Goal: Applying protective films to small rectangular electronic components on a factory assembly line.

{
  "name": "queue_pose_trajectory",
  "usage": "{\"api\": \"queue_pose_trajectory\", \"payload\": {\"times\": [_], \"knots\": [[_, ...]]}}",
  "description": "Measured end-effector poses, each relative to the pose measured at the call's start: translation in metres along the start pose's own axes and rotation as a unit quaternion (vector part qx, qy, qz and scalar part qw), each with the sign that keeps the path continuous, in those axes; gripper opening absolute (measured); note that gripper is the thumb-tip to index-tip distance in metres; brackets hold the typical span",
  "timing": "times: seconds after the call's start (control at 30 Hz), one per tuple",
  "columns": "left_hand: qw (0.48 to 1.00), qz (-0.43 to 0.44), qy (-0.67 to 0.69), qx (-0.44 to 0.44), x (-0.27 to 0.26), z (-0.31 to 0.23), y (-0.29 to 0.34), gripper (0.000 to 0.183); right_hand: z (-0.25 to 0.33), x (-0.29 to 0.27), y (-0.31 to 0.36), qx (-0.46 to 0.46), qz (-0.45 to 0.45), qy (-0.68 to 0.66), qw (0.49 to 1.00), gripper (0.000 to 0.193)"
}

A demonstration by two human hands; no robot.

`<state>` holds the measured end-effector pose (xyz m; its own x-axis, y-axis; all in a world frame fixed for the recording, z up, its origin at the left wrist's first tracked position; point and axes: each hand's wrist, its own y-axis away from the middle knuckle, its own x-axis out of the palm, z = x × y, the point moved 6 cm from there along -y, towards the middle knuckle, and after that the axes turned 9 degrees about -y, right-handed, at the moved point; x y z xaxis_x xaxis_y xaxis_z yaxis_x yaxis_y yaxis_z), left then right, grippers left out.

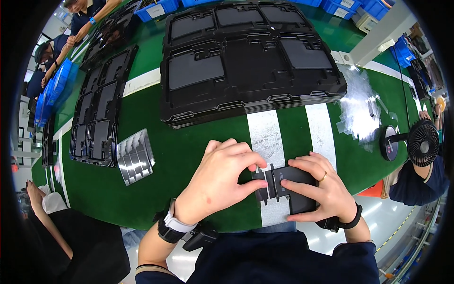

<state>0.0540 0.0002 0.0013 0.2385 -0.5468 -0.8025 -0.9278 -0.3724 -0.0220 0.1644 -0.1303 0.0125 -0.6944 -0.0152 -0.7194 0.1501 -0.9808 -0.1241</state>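
A flat black battery-like part (302, 203) with a notched outline lies on the table in front of me, over a white stripe. My right hand (328, 187) holds it down, fingers spread over its face and edges, one finger wearing a ring. At its left end runs a narrow black strip (263, 193) with small tabs and a thin pale line beside it. The thumb and index finger of my left hand (220, 173) close on this strip from the left. Whether a thin film is between those fingertips is too small to tell.
Beyond my hands stands a stack of black trays (250, 90) holding grey notched plates, one pocket bare. Clear film pieces (359, 109) and a small black fan (422, 142) are at right. A sheet of silvery-grey labels (135, 156) and more trays (97, 109) lie left. People sit nearby.
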Motion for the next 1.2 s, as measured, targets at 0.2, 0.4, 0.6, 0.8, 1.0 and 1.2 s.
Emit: {"api": "queue_pose_trajectory", "payload": {"times": [0.2, 0.4, 0.6, 0.8, 1.0, 1.2], "knots": [[1.0, -0.002, 0.001, 0.004, -0.002, -0.001, -0.002, 0.028, 0.0, -0.002, 0.0, 0.003, -0.001, -0.001, 1.0, 0.057], [1.0, 0.024, -0.019, 0.007, -0.002, 0.0, -0.001, 0.04, 0.002, -0.003, -0.003, -0.002, 0.002, 0.017, 1.0, 0.058], [0.955, -0.059, 0.29, -0.007, -0.015, 0.006, 0.001, 0.081, 0.023, -0.032, -0.026, -0.049, -0.156, 0.024, 0.986, 0.069], [0.924, -0.165, 0.344, -0.028, -0.022, 0.013, 0.003, 0.028, 0.025, -0.019, -0.073, -0.026, -0.168, -0.046, 0.984, 0.094], [0.953, -0.264, 0.147, -0.024, -0.035, 0.024, 0.005, 0.015, -0.042, -0.003, -0.08, 0.09, -0.156, -0.446, 0.877, 0.053], [0.941, -0.252, 0.22, -0.055, -0.028, 0.036, 0.0, 0.021, -0.049, -0.002, -0.082, 0.063, -0.181, -0.432, 0.881, 0.017]]}}
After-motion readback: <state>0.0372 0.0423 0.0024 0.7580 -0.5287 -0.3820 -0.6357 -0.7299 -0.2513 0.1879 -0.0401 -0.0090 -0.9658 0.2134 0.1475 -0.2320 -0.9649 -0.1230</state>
